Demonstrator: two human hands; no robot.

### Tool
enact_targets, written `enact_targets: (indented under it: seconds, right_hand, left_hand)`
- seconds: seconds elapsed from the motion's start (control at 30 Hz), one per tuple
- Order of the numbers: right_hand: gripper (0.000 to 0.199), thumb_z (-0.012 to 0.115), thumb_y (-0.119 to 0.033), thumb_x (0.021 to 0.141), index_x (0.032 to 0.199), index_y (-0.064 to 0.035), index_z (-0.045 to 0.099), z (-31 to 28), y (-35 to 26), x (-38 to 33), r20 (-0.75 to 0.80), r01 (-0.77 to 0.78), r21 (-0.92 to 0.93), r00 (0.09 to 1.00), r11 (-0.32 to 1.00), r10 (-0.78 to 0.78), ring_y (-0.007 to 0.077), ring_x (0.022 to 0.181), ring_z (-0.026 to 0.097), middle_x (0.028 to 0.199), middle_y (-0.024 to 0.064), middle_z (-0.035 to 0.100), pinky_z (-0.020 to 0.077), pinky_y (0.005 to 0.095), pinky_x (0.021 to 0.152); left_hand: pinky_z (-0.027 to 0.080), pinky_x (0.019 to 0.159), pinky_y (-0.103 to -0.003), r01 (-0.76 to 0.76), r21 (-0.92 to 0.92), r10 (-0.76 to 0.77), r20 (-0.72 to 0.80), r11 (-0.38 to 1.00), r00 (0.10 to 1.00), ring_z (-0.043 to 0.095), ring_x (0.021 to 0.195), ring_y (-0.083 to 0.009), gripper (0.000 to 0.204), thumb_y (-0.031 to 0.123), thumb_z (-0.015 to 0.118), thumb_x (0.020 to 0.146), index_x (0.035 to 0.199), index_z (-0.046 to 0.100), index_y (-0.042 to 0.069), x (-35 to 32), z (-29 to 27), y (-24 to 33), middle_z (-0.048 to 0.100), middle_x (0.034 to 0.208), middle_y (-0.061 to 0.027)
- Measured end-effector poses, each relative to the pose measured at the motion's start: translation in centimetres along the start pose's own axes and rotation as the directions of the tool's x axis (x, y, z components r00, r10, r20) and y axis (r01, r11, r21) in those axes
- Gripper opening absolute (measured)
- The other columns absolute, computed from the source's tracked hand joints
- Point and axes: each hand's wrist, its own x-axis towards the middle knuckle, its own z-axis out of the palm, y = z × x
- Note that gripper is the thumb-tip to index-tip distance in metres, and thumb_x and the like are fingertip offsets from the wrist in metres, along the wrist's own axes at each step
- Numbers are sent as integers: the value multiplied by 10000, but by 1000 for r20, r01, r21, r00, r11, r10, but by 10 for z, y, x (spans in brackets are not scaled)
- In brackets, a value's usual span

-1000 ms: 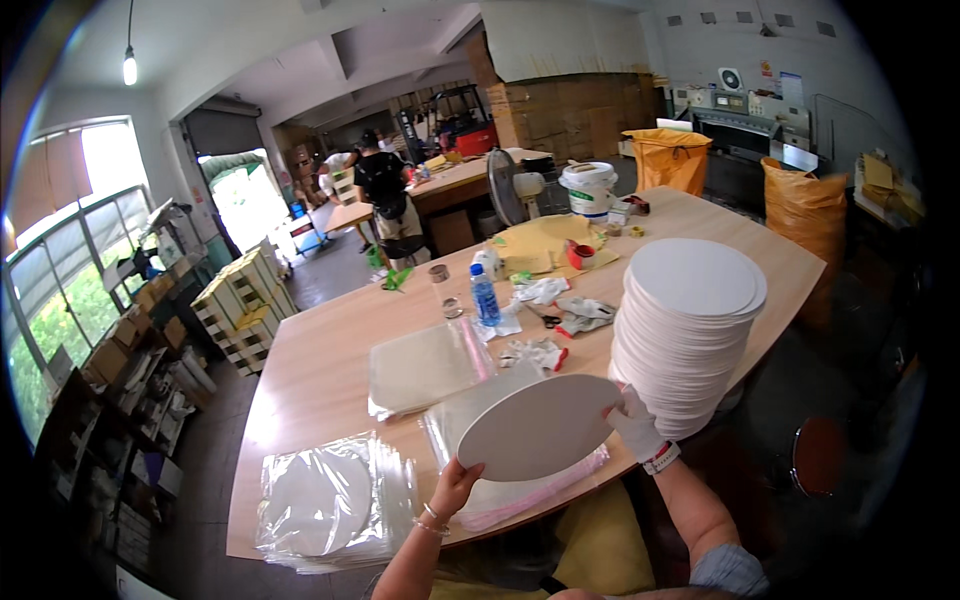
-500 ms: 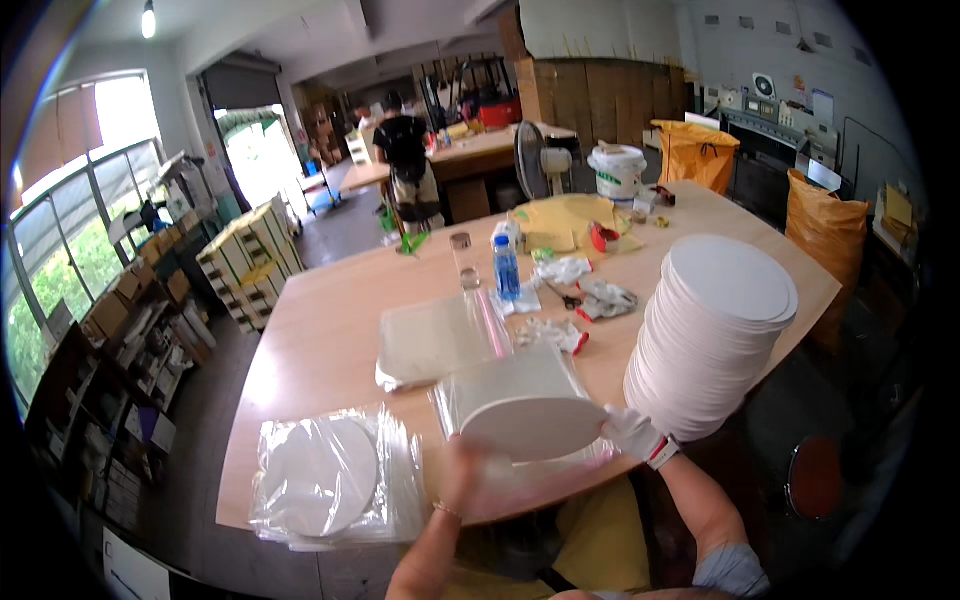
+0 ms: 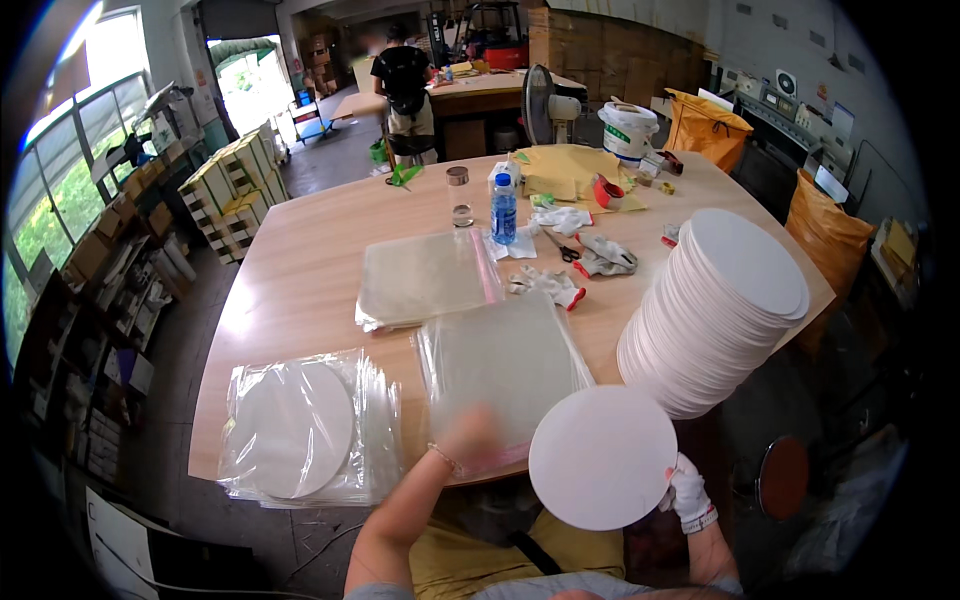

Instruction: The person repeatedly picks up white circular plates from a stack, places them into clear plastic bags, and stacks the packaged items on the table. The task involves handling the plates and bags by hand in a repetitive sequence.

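A round white disc (image 3: 603, 458) is held by its right edge in my gloved right hand (image 3: 688, 494), over the table's front edge. My bare left hand (image 3: 472, 436) is smeared by motion at the near end of a stack of clear plastic bags (image 3: 505, 365); its fingers cannot be made out. Behind that stack lies a second pile of clear bags (image 3: 425, 278). To the left, discs in clear bags (image 3: 290, 430) are piled at the table's edge. A tall, leaning stack of white discs (image 3: 700, 320) rises on the right.
Mid-table are a blue-labelled bottle (image 3: 503, 212), scissors (image 3: 566, 250) and work gloves (image 3: 606, 256). Farther back are yellow sheets (image 3: 570, 170), a tape roll (image 3: 607, 192), a white bucket (image 3: 628, 133) and a fan (image 3: 540, 105). A person (image 3: 402, 85) stands beyond. A red stool (image 3: 783, 478) is at right.
The disc has swung from tilted over the bags to facing up, nearer me and to the right. My left hand has left its edge and is over the bags' near end. The view has shifted.
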Motion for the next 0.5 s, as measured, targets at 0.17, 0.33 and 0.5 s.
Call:
enact_targets:
  seconds: [0.17,0.33,0.5]
  right_hand:
    - [237,438,-133,880,1055,14,501,4,13,-8,142,-141,135,982,981,122,100,448,501,705,57,585,395,211,358]
    - [232,448,-174,880,1021,-5,520,31,28,15,180,-281,49,946,959,268,89,392,468,633,41,570,377,207,342]
    - [204,424,-106,864,1029,-51,530,67,51,40,29,-292,131,956,947,291,109,488,512,726,45,560,428,233,392]
  left_hand:
    - [423,697,-373,-13,212,85,-332,977,939,529,780,-262,93,106,539,753,800,585,40,11,57,-17,553,820,-130]
    - [433,700,-363,142,118,-108,-257,983,960,538,775,-240,68,93,531,761,792,580,57,35,100,-51,556,810,-107]
    - [445,681,-351,116,215,-40,-328,970,944,541,736,-234,98,153,554,771,784,592,64,15,38,-45,570,791,-102]
